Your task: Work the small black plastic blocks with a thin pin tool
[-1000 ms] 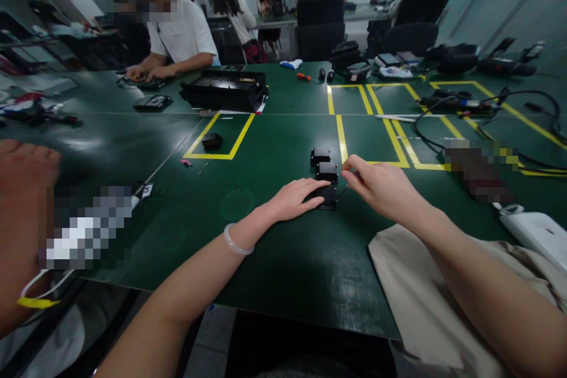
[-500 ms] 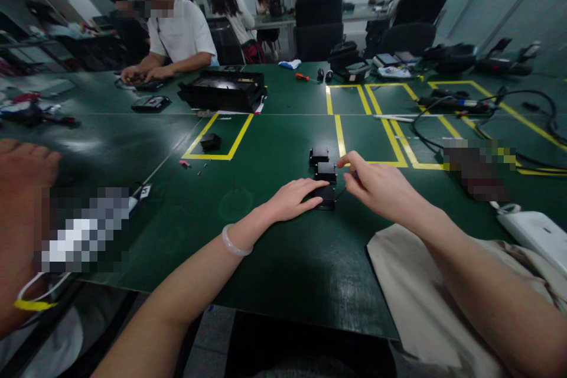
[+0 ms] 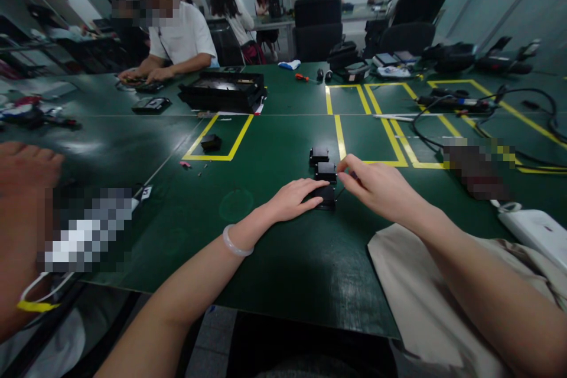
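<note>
Three small black blocks stand in a column on the green table: the far block [image 3: 319, 155], the middle block [image 3: 325, 171] and the near block [image 3: 326, 196]. My left hand [image 3: 296, 198] rests its fingertips on the near block, with thumb and fingers around its left part. Just right of the blocks, my right hand [image 3: 364, 180] has its thumb and index finger pinched together beside the middle block's right side. Anything between those fingertips is too small to make out.
A black tray [image 3: 224, 91] and a small black piece [image 3: 211, 142] lie at the left. Beige cloth [image 3: 411, 271] sits under my right forearm. Cables and a white power strip [image 3: 538, 236] are at the right. A neighbour's hand [image 3: 29, 165] is at far left.
My right thumb and index finger have closed together, and the fingertips have shifted slightly beside the middle block. My left hand stays in place.
</note>
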